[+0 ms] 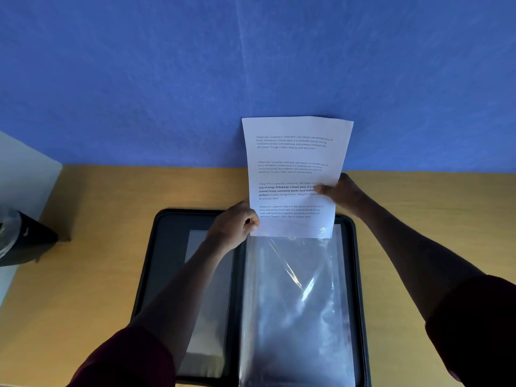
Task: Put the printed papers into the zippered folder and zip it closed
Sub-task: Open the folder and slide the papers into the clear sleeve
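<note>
From my remote feed: a person is holding a printed paper (293, 174) upright over an open zippered folder (167, 247) that is lying flat on a yellow table (97, 275). The left hand (234, 227) is pinching the sheet's lower left edge w/ curled fingers; the right hand (339, 191) is gripping the right edge, thumb pressing on the text side. The sheet's bottom edge is meeting the top of a clear plastic sleeve (296, 303) on the folder's right half. A blue wall (251, 65) is filling the bkgd. A dark object (25, 241) is sitting at far left; I can't tell what it is.
</note>
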Motion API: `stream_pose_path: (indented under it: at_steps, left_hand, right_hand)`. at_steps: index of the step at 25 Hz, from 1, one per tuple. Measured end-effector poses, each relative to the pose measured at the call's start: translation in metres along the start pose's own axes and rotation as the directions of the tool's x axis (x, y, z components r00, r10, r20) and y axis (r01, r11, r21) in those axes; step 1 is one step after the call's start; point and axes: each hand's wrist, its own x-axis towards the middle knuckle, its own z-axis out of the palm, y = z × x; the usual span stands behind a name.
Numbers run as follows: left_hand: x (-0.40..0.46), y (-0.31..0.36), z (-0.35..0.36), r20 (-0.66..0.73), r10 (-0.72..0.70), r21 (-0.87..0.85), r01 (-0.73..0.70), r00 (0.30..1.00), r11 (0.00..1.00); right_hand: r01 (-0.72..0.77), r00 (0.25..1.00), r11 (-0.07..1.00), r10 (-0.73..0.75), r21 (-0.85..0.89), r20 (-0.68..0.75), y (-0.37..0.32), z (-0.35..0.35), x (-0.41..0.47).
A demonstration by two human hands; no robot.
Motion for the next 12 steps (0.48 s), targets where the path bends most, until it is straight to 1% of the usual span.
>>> stream_pose_path:
  at_steps: [2,4,6,7,8,9,10,12]
  left_hand:
    - [-0.001,0.002,0.001,-0.008,-0.010,-0.001,0.010,1.000,1.000]
    - [-0.003,0.007,0.001,-0.033,-0.049,-0.002,0.049,0.998,0.999]
    - [-0.009,0.016,0.007,-0.153,-0.079,0.106,0.096,0.985,0.990]
    - [-0.012,0.022,0.012,-0.218,-0.071,0.177,0.111,0.973,0.978]
    - [-0.015,0.029,0.018,-0.258,-0.035,0.222,0.094,0.966,0.970]
    - [-0.016,0.037,0.023,-0.259,0.019,0.247,0.047,0.966,0.968]
    - [-0.015,0.044,0.028,-0.219,0.067,0.256,-0.009,0.973,0.967]
    - [-0.009,0.054,0.033,-0.094,0.089,0.257,-0.062,0.992,0.964]
  right_hand:
    - [-0.009,1.000,1.000,0.009,-0.002,0.023,0.004,0.003,-0.003]
    - [-0.019,0.998,1.000,0.021,-0.022,0.051,0.008,0.004,-0.006]
    - [-0.030,0.998,0.999,0.032,-0.039,0.057,0.011,0.004,-0.008]
    - [-0.037,0.998,0.998,0.040,-0.043,0.053,0.012,0.004,-0.008]
    - [-0.044,0.998,0.998,0.047,-0.043,0.049,0.013,0.003,-0.008]
    - [-0.049,0.998,0.998,0.050,-0.042,0.046,0.013,0.003,-0.008]
    - [-0.049,0.998,0.998,0.051,-0.040,0.046,0.013,0.003,-0.008]
    - [-0.049,0.997,0.998,0.051,-0.032,0.064,0.012,0.003,-0.008]
